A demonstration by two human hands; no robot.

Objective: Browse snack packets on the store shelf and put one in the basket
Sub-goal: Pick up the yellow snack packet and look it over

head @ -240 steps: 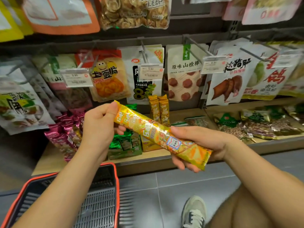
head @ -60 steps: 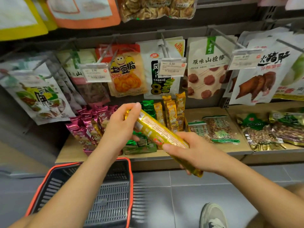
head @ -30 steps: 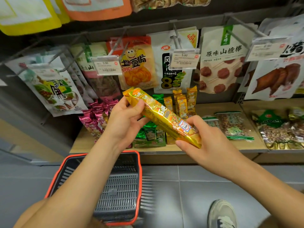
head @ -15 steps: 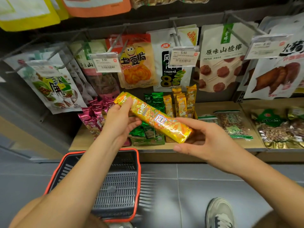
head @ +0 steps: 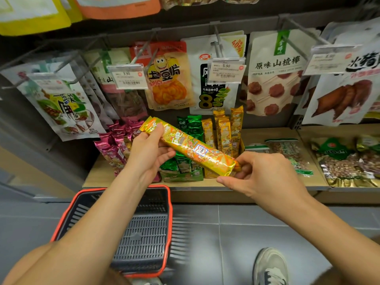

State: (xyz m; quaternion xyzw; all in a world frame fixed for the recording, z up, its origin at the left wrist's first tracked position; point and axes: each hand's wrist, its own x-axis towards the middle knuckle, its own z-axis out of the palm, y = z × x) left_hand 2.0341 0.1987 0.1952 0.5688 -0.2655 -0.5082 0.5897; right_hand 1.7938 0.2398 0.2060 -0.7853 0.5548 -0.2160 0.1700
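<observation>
Browsing looks done: the left hand point(head: 148, 150) grips the yellow snack packet point(head: 192, 148) near its top, the right hand point(head: 262, 174) pinches its lower end; dropping it into the red-rimmed basket point(head: 169, 223) remains

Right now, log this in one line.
left hand: grips yellow snack packet | right hand: pinches its end | basket: under left arm

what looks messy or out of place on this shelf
Mostly tidy. The front green packets lie slumped in a heap on the shelf, while the yellow packets beside them stand upright. The held packet, gripped by left hand and right hand, looks intact.
</observation>
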